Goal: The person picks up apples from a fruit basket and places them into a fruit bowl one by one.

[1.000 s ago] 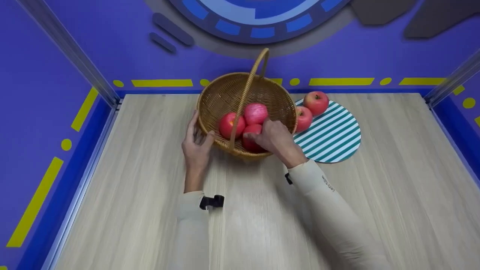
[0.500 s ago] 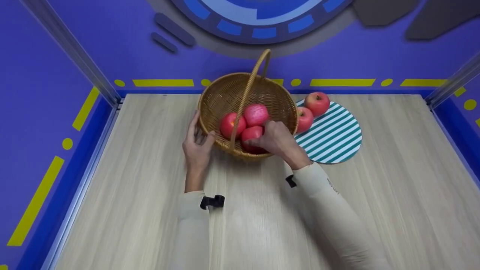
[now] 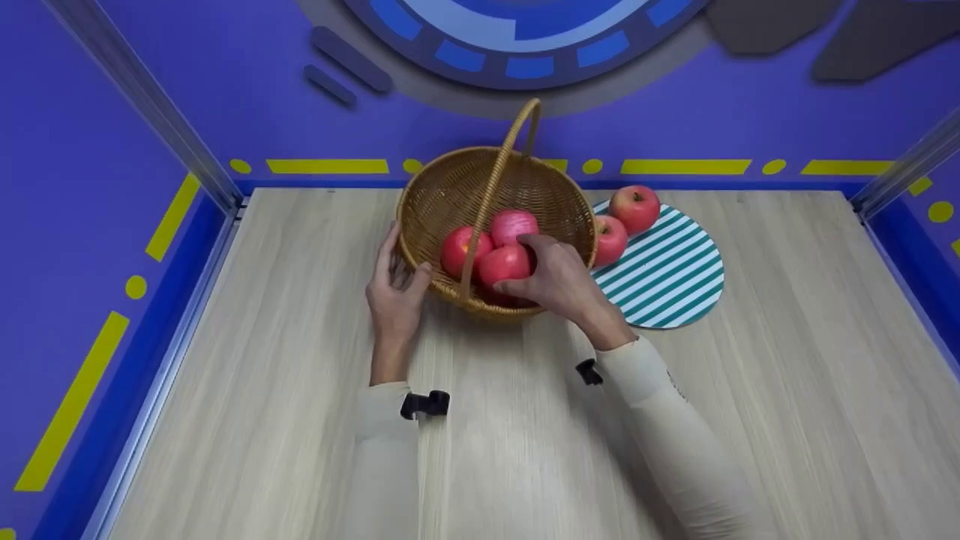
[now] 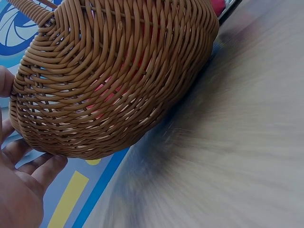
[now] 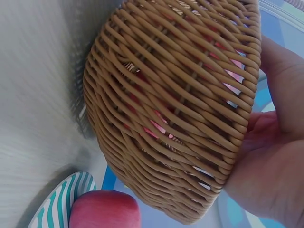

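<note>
A wicker basket (image 3: 442,180) with an arched handle stands at the middle back of the table. My left hand (image 3: 394,296) holds its left side, thumb at the rim and fingers along the outer wall. The left wrist view shows those fingers (image 4: 47,171) against the weave. Reaching over the near right rim, my right hand (image 3: 559,277) grips a red apple (image 3: 504,264) between thumb and fingers. Two more apples lie in the basket: a red apple (image 3: 459,251) at the left and a streaky pink apple (image 3: 514,223) behind. In the right wrist view, the basket wall mostly hides the gripped apple.
Right of the basket lies a round green-and-white striped mat (image 3: 667,277). Two apples are at its back left: one apple (image 3: 634,208) near the wall, another apple (image 3: 611,240) beside the basket rim. Blue printed walls (image 3: 300,127) enclose the wooden table (image 3: 300,330) at back and sides.
My right hand's fingers have spread round the near apple, which now shows more and sits slightly higher. The left hand and basket have stayed in place.
</note>
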The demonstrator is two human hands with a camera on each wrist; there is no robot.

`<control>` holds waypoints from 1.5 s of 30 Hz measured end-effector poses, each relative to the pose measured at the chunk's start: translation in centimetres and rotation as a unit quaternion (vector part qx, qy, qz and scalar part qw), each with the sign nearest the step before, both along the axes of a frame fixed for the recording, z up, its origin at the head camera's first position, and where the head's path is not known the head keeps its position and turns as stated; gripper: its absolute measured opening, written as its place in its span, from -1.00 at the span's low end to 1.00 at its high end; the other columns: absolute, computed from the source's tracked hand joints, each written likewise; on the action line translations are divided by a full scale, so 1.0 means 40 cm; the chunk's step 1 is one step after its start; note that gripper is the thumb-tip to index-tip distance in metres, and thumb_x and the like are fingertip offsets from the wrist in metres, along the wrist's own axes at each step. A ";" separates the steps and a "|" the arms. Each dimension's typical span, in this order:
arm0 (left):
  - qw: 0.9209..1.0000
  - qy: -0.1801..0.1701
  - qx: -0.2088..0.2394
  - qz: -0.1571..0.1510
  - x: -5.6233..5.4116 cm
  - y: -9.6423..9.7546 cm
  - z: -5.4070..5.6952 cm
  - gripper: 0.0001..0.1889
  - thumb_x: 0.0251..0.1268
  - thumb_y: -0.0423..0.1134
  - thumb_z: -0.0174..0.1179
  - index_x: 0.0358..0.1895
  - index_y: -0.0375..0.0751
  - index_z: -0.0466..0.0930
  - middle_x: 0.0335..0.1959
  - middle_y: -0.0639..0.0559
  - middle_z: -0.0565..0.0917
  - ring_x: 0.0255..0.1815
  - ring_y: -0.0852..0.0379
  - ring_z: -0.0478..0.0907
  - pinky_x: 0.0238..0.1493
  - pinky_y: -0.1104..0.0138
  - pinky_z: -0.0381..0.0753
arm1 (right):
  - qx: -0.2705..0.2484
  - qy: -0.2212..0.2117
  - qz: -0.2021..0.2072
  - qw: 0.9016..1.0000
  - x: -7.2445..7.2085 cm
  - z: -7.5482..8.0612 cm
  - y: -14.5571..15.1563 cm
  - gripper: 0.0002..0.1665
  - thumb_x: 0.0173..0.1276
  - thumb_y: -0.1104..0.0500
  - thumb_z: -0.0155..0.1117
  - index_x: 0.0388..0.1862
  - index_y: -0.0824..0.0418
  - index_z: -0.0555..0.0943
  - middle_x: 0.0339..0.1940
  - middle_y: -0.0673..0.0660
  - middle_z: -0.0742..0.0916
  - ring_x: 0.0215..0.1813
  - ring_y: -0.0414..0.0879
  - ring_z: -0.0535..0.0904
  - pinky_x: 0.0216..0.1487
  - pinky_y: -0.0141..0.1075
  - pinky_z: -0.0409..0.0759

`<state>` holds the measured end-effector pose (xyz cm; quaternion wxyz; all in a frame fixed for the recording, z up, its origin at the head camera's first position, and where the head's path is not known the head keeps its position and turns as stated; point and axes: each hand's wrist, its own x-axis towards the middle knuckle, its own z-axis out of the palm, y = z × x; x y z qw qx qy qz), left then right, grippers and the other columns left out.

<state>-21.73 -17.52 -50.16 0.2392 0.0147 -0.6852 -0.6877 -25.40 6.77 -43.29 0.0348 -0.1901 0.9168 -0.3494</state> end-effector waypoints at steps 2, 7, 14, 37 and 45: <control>1.000 0.003 -0.001 -0.001 0.001 -0.001 -0.002 -0.25 0.36 -0.29 0.33 0.63 -0.07 0.36 0.58 -0.10 0.41 0.52 -0.11 0.40 0.45 0.03 0.49 | -0.014 0.006 -0.002 1.000 0.003 -0.001 0.004 -0.04 0.25 -0.05 0.67 0.48 0.35 0.47 0.31 0.29 0.65 0.24 0.15 0.63 0.26 0.04 0.67; 1.000 0.004 -0.005 -0.002 -0.001 -0.004 -0.006 -0.25 0.36 -0.26 0.33 0.63 -0.03 0.37 0.59 -0.03 0.39 0.53 -0.10 0.41 0.45 0.07 0.50 | -0.047 0.019 -0.013 0.999 0.014 -0.005 0.017 -0.01 0.26 -0.06 0.66 0.55 0.27 0.44 0.40 0.24 0.60 0.35 0.13 0.56 0.32 0.08 0.63; 1.000 -0.001 -0.002 -0.003 -0.003 -0.004 -0.005 -0.25 0.38 -0.32 0.33 0.64 -0.03 0.35 0.60 -0.02 0.39 0.53 -0.11 0.41 0.45 0.12 0.50 | -0.109 0.050 -0.019 0.993 0.022 -0.016 0.039 -0.01 0.23 -0.02 0.69 0.55 0.22 0.45 0.40 0.20 0.60 0.34 0.08 0.55 0.32 0.07 0.63; 1.000 0.001 -0.006 0.002 -0.003 -0.004 -0.009 -0.24 0.38 -0.21 0.37 0.64 -0.08 0.35 0.59 -0.06 0.39 0.54 -0.11 0.40 0.46 0.07 0.48 | -0.276 0.137 -0.050 0.950 0.042 -0.057 0.097 0.01 0.22 0.17 0.69 0.61 0.18 0.40 0.46 0.05 0.59 0.33 -0.09 0.54 0.30 -0.20 0.62; 1.000 -0.001 -0.009 0.007 0.000 -0.004 -0.004 -0.24 0.37 -0.28 0.36 0.63 -0.06 0.36 0.58 -0.09 0.40 0.52 -0.08 0.42 0.44 0.08 0.50 | -0.297 0.158 -0.060 0.940 0.040 -0.050 0.117 0.05 0.23 0.25 0.67 0.63 0.30 0.33 0.46 0.15 0.54 0.36 -0.04 0.51 0.32 -0.28 0.60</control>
